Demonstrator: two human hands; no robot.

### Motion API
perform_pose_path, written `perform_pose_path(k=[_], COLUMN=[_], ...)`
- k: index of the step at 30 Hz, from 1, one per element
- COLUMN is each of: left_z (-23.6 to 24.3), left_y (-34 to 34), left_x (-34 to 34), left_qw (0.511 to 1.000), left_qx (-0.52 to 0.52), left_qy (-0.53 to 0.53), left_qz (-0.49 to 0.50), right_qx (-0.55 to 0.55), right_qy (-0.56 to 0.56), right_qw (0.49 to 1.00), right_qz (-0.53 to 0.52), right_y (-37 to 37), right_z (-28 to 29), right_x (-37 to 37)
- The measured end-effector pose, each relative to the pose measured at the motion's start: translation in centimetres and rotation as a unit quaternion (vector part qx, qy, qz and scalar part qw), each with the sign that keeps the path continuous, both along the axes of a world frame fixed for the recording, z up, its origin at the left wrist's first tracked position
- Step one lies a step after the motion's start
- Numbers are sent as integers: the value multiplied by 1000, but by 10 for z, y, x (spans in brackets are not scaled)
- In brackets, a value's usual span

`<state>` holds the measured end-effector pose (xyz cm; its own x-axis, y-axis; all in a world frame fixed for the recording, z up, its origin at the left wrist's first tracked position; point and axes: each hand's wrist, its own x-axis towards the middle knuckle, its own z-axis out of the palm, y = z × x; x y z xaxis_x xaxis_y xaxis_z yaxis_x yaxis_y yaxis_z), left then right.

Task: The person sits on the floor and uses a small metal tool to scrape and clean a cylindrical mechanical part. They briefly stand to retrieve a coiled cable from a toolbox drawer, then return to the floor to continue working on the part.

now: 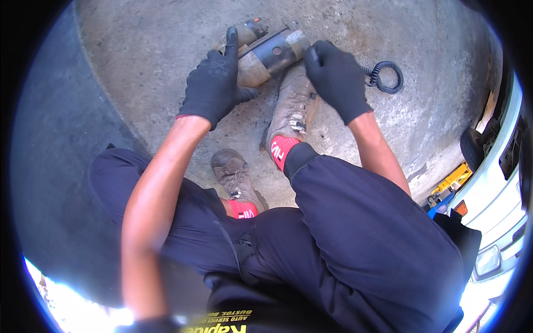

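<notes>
A starter motor (271,54), a metal cylinder with a dark band and a round hole in its side, lies on the concrete floor in front of my boots. My left hand (214,80), in a black glove, grips its left end, with one finger stretched up along it and the thumb below. A smaller cylinder (248,33) and a thin rod run along its far side. My right hand (336,77), gloved too, is curled closed by the motor's right end, above my boot; whatever it holds is hidden by the fingers.
A black coiled cord (387,77) lies on the floor just right of my right hand. My right boot (291,102) rests close against the motor; my left boot (233,172) is nearer. At the right stand a white vehicle (488,222) and a yellow jack-like tool (452,177).
</notes>
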<state>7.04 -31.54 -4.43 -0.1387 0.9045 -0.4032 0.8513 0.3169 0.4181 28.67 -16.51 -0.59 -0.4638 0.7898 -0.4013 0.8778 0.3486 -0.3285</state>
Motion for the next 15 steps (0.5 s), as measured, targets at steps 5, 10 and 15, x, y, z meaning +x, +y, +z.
perform_pose_path(k=[5, 10, 15], left_z=[3, 2, -1], left_y=[1, 0, -1], left_x=[-1, -1, 0], left_qw=[1000, 1000, 1000], left_qx=[-6, 2, 8], left_qy=[0, 9, 5], left_qz=[0, -1, -1], right_qx=[28, 15, 15], right_qy=[17, 13, 3], right_qw=[999, 1000, 1000], right_qz=[1, -6, 17], right_y=[-8, -20, -17], right_z=[-5, -2, -2], right_x=[5, -1, 0])
